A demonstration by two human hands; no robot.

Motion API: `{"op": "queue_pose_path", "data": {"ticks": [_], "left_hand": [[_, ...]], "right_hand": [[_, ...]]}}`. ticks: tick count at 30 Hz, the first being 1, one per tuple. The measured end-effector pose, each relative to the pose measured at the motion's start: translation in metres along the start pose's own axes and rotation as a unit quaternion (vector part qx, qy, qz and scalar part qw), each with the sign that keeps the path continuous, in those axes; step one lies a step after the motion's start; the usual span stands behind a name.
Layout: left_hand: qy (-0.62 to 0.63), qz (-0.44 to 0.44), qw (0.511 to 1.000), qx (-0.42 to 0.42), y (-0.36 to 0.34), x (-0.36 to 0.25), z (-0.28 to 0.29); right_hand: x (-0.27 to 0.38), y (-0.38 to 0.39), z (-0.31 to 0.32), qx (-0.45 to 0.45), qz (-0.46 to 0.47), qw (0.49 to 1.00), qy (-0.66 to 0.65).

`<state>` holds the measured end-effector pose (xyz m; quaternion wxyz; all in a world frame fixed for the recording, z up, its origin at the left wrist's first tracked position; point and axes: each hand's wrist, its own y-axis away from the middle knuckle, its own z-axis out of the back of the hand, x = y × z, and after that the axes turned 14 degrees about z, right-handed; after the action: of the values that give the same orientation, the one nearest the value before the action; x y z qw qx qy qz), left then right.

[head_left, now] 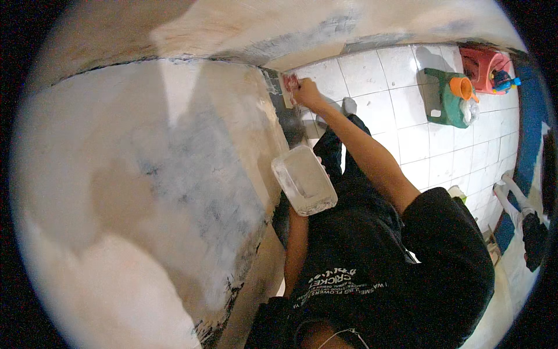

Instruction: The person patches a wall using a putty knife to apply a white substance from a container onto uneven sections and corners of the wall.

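a: nearest thing?
b: black sweatshirt (372, 273). left hand (318, 166) mostly hidden, propping the white tray (304, 180) beside the wall (145, 186).
a: the other?
b: right hand (307, 93) clenched around a putty knife (289, 87), pressed low against the wall's corner.

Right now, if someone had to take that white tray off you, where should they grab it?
Probably the long right-hand rim of the tray, coming from the floor side. The left hand is mostly hidden beneath it, the wall crowds its other edge, and it holds white paste, so keep it level.
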<state>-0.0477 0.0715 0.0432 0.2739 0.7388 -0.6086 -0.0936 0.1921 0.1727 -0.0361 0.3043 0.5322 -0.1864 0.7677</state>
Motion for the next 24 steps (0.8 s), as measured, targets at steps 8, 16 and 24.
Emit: {"op": "queue_pose_path", "data": {"ticks": [8, 16, 24], "left_hand": [[0.044, 0.03, 0.998, -0.012, 0.021, 0.013, 0.012], [0.073, 0.026, 0.997, -0.012, 0.027, 0.016, 0.028], [0.068, 0.041, 0.996, 0.05, 0.05, 0.026, 0.018]], "right_hand": [[-0.039, 0.011, -0.111, 0.109, 0.004, 0.992, 0.064], [0.116, 0.016, 0.013, 0.105, 0.152, 0.966, -0.179], [-0.032, 0.05, -0.049, 0.118, -0.025, 0.991, 0.062]]}}
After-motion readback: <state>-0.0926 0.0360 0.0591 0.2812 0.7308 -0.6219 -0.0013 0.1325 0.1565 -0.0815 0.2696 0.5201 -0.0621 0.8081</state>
